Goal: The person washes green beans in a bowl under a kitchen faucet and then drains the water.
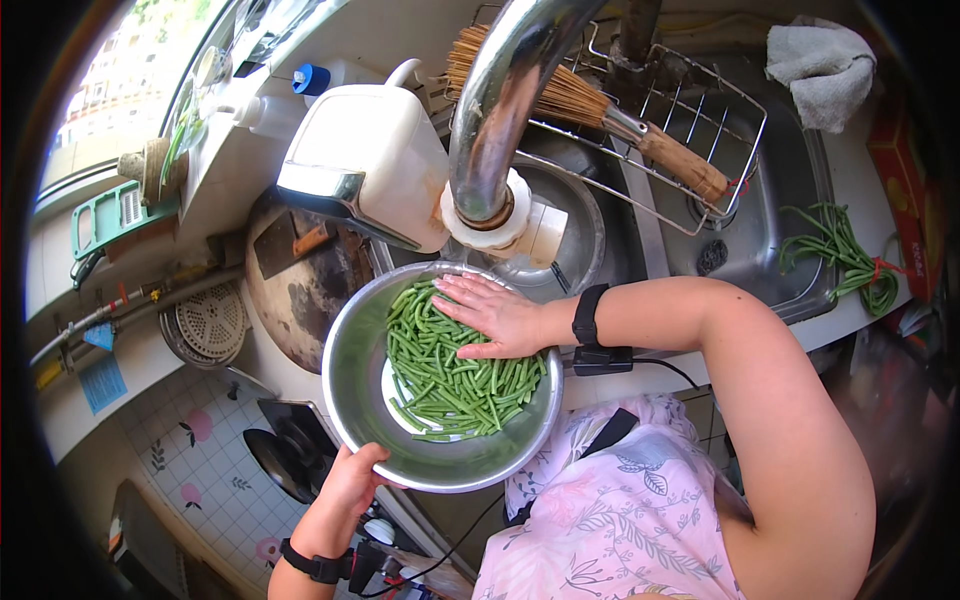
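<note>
A large stainless steel bowl [442,469] holds cut green beans [450,382]. My left hand [356,476] grips its near-left rim, the thumb over the edge and the other fingers mostly hidden below. My right hand [491,315] lies flat on top of the beans at the bowl's upper right, palm down, fingers extended. Just beyond the bowl stands a metal faucet pipe [491,120] with a white plastic fitting [487,217]. A round metal basin [589,217] sits in the sink behind my right hand.
A wire rack [701,112] carrying a bamboo brush [675,157] spans the double sink [795,187]. Long green beans tied in a bundle [847,255] lie at its right edge. A wooden board [300,300] with a cleaver [281,247] lies left of the faucet, near a white container [367,150].
</note>
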Demonstrator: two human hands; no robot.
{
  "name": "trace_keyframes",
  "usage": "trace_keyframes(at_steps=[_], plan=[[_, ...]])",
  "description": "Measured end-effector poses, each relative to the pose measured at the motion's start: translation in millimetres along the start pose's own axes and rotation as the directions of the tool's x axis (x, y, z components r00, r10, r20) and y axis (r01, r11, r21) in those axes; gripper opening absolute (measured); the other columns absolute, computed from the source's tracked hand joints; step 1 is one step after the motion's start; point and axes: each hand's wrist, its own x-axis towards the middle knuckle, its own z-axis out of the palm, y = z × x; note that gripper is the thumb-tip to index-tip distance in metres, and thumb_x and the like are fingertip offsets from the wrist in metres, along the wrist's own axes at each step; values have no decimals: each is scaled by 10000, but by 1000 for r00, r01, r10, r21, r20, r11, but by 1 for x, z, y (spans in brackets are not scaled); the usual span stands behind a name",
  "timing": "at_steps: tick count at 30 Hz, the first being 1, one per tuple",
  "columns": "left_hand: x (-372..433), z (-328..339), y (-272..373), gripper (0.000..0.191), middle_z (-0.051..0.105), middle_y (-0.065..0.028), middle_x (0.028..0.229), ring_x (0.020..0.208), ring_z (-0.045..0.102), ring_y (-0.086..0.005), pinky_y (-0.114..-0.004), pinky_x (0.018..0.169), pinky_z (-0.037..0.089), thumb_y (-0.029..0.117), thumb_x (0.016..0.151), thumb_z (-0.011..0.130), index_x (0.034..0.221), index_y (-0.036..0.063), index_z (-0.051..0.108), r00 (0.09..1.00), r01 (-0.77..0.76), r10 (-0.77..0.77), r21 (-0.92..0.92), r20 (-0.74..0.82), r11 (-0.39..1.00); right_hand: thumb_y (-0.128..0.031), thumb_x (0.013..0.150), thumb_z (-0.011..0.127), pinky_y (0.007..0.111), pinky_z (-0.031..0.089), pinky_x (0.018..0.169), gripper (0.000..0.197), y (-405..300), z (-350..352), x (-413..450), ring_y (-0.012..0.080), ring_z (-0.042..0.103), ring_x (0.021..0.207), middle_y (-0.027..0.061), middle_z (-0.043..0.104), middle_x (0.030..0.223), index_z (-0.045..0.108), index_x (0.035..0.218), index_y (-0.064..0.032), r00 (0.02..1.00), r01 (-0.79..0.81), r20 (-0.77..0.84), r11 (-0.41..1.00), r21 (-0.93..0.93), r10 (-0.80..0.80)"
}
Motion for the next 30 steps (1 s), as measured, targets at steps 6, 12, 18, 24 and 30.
trace_keyframes(at_steps=[6, 12, 18, 24, 30], plan=[[-4, 0, 14, 360, 569, -169, 851, 645, 605, -266, -369, 532, 535, 41, 707, 436, 1045, -82, 413, 1000, 28, -29, 57, 12, 998, -469, 821, 381, 420, 74, 1026, 697, -3, 3, -1, 356, 117, 1253, 232, 127, 1344, 157, 1305, -20, 999, -24, -35, 1000, 20, 25], [-9, 4, 24, 335, 573, -168, 843, 627, 607, -266, -362, 523, 539, 44, 712, 440, 1020, -87, 431, 999, 39, -40, 79, 8, 996, -470, 821, 384, 420, 76, 1026, 698, -4, 5, -1, 357, 116, 1253, 237, 124, 1342, 156, 1306, -22, 998, -35, -49, 999, 27, 36], [-13, 8, 28, 331, 571, -169, 844, 630, 606, -267, -366, 533, 542, 35, 713, 436, 1020, -90, 429, 999, 50, -50, 98, 0, 994, -467, 822, 384, 417, 77, 1026, 696, -5, 6, -2, 355, 119, 1253, 240, 127, 1340, 158, 1306, -21, 996, -26, -83, 999, 44, 30], [-21, 18, 36, 344, 566, -168, 858, 641, 606, -266, -366, 543, 543, 35, 714, 434, 1034, -89, 421, 998, 56, -54, 107, -17, 993, -449, 817, 412, 420, 81, 1025, 694, -5, 10, -4, 353, 118, 1254, 239, 129, 1339, 162, 1307, -25, 992, -7, -123, 998, 60, 14], [-25, 23, 41, 359, 566, -155, 862, 646, 606, -257, -361, 553, 544, 39, 719, 438, 1057, -78, 411, 997, 79, -77, 149, -19, 986, -438, 816, 425, 420, 80, 1024, 693, -5, 16, -5, 352, 113, 1256, 239, 125, 1341, 164, 1306, -23, 988, 3, -154, 998, 68, 8]])
